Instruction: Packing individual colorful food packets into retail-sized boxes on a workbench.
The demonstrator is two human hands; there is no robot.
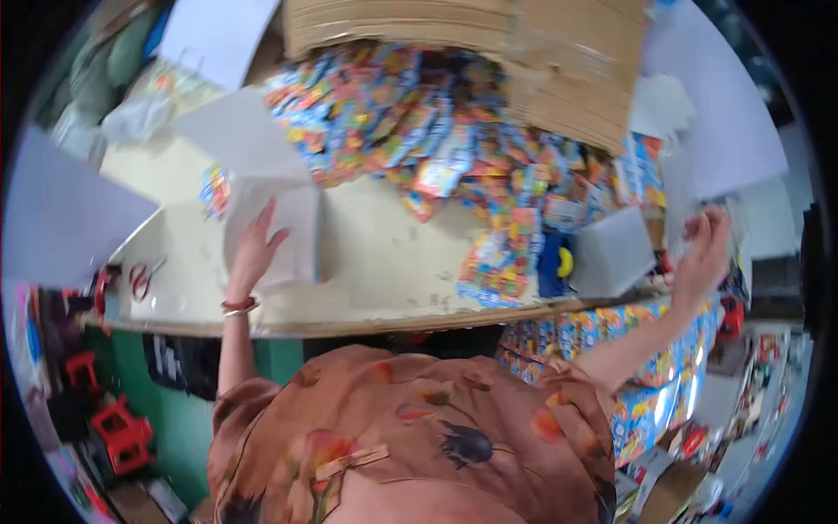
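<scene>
My left hand point(255, 247) lies with fingers spread on a white box point(301, 231), whose pale flap point(231, 131) stands folded out behind it. At the far right my right hand point(705, 253) is raised near the table's edge with its fingers curled together. Whatever they may hold is too blurred to make out. Clear plastic point(676, 183) hangs close to those fingertips. Left of this hand sit a second whitish box point(615, 253) and a blue tape dispenser with a yellow part point(559, 262). A colourful packet point(214, 190) lies beside the left box.
Many small colourful packets point(349, 113) spill across the table point(384, 253) from a large cardboard box point(401, 22). Red-handled scissors point(142, 279) lie at the left. Printed packet sheets point(650, 410) hang below the right table edge. A red stool point(122, 437) stands on the green floor.
</scene>
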